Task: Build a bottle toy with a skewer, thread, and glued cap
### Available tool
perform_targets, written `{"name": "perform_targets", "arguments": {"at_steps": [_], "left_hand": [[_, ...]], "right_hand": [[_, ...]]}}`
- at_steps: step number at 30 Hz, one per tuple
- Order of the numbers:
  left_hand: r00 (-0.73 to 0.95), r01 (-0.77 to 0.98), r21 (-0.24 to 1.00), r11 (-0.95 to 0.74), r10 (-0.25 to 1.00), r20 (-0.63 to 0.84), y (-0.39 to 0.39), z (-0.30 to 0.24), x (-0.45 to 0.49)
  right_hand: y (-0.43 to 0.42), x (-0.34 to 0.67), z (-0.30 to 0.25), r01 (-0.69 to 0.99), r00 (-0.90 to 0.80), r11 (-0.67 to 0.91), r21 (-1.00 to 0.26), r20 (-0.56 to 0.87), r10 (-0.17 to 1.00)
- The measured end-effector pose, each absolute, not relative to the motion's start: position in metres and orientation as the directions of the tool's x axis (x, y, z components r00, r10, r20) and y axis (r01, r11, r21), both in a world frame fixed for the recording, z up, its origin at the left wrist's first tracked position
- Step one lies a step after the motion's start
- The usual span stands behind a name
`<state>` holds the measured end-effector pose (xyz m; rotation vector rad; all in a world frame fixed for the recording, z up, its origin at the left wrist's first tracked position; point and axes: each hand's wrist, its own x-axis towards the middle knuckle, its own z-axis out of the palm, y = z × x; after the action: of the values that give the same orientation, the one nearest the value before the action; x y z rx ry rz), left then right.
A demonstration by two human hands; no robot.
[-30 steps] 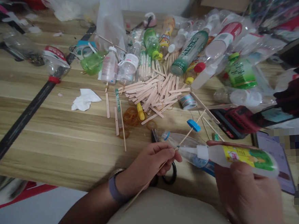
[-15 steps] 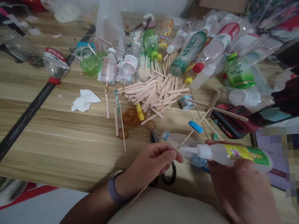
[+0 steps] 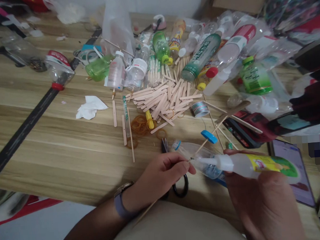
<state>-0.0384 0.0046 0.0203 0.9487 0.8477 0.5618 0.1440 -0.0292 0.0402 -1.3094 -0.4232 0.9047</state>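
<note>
My left hand (image 3: pixel 164 174) pinches a thin wooden skewer (image 3: pixel 202 144) that runs up to the right through a blue bottle cap (image 3: pixel 208 136) to crossed flat sticks (image 3: pixel 232 113) at its far end. My right hand (image 3: pixel 264 204) grips a white glue bottle (image 3: pixel 251 165) with a yellow and green label. The bottle's nozzle tip touches the skewer just beside my left fingertips. A small clear plastic bottle (image 3: pixel 195 154) lies on the table under both hands.
A pile of flat wooden sticks (image 3: pixel 166 97), rubber bands (image 3: pixel 140 124) and many plastic bottles (image 3: pixel 202 56) cover the far table. Black scissors (image 3: pixel 178 184) lie under my left hand. A crumpled tissue (image 3: pixel 89 106), a thread spool (image 3: pixel 199 108) and a phone (image 3: pixel 295 172) are nearby.
The crossed sticks at the skewer's far end have turned. The glue bottle shifted slightly right and lower, its nozzle staying at the skewer. My left hand has barely moved.
</note>
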Motion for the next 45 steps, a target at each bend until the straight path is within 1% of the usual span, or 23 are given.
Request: {"name": "perform_targets", "arguments": {"at_steps": [8, 12, 16, 22, 31, 33, 37, 41, 43, 45], "left_hand": [[0.547, -0.05, 0.897, 0.438, 0.764, -0.343, 0.0056, 0.0273, -0.0379], [0.551, -0.041, 0.909, 0.415, 0.768, -0.327, 0.0061, 0.0268, -0.0384], [0.553, -0.047, 0.914, 0.402, 0.773, -0.311, 0.0059, 0.026, -0.0386], [0.553, -0.05, 0.915, 0.4, 0.774, -0.307, 0.0057, 0.0265, -0.0382], [0.563, -0.034, 0.922, 0.386, 0.769, -0.302, 0.0054, 0.0246, -0.0385], [0.564, -0.041, 0.921, 0.388, 0.77, -0.3, 0.0053, 0.0246, -0.0383], [0.565, -0.063, 0.923, 0.379, 0.776, -0.279, 0.0054, 0.025, -0.0381], [0.562, -0.048, 0.926, 0.374, 0.777, -0.284, 0.0052, 0.0246, -0.0383], [0.56, -0.041, 0.927, 0.374, 0.776, -0.289, 0.005, 0.0243, -0.0383], [0.559, -0.037, 0.925, 0.378, 0.775, -0.294, 0.0049, 0.0242, -0.0381]], "right_hand": [[-0.0254, 0.1434, 0.0396, -0.411, 0.611, -0.005, -0.912, -0.279, 0.741], [-0.0262, 0.1441, 0.0365, -0.443, 0.586, -0.011, -0.897, -0.299, 0.753], [-0.0274, 0.1436, 0.0379, -0.415, 0.57, -0.046, -0.909, -0.299, 0.766], [-0.026, 0.1421, 0.0444, -0.432, 0.608, -0.084, -0.898, -0.359, 0.708], [-0.026, 0.1425, 0.0374, -0.361, 0.57, -0.122, -0.925, -0.322, 0.756], [-0.0261, 0.1429, 0.0385, -0.352, 0.581, -0.133, -0.926, -0.328, 0.745], [-0.025, 0.1415, 0.0419, -0.363, 0.591, -0.195, -0.911, -0.387, 0.708], [-0.0219, 0.1383, 0.0435, -0.379, 0.614, -0.218, -0.9, -0.42, 0.668], [-0.021, 0.138, 0.0425, -0.361, 0.622, -0.208, -0.909, -0.401, 0.672], [-0.0222, 0.1394, 0.0398, -0.323, 0.616, -0.187, -0.928, -0.356, 0.703]]}}
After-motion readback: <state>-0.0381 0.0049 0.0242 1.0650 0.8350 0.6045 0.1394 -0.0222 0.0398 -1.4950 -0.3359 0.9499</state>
